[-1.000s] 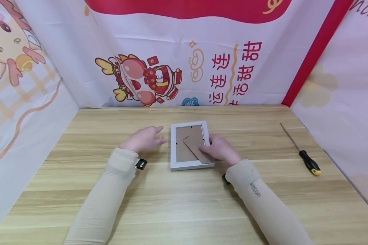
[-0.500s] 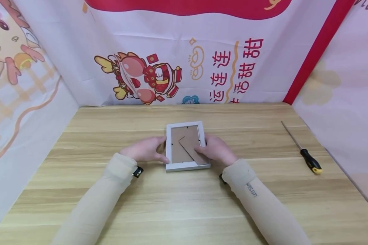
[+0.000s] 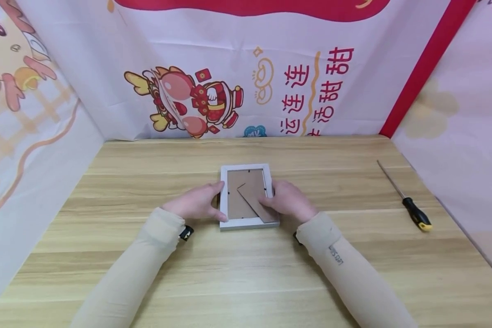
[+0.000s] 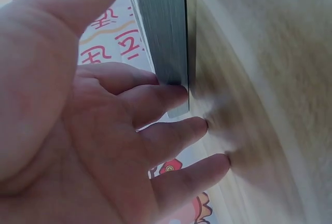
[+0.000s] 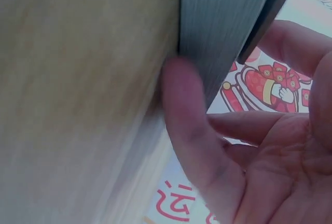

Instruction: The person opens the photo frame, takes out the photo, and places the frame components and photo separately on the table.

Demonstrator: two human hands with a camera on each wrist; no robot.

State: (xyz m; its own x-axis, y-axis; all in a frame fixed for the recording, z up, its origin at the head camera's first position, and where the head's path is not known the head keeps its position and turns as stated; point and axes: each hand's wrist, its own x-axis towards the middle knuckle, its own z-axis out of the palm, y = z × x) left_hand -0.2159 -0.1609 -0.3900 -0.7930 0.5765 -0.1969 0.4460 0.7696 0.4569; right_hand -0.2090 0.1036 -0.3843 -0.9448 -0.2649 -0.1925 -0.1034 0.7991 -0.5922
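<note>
Picture frame (image 3: 238, 200) lies back side up on the worktop (image 3: 246, 282), between the person's two hands. Long axis runs away from the person, near enough straight ahead, so the long sides face left and right and a short side faces the body. That is the relation a move would turn on: one hand per long side, neither hand nearer, both in contact.

Left hand (image 3: 194, 202): on the frame's left side, fingers fairly straight and spread, not wrapped. Thumb is by the near left corner. In the left wrist view the middle finger meets the side wall; the next two reach down beside it toward the worktop.

Right hand (image 3: 291, 200): clamped on the frame's right side, thumb over the stand leg (image 3: 254, 198), fingers along the outer wall. The nearest finger is blurred in the right wrist view; can't tell whether its tip is tucked under the frame or just against the wall.

Stand leg lies folded on the frame's back, slanting from about the middle to the near right corner. So the right thumb bears on the leg, not on the bare rim. Judgement: right has the firmer hold, left mostly steadies.

Screwdriver (image 3: 414, 213): well right of the frame, touched by neither hand, handle end nearer the person than the tip.
</note>
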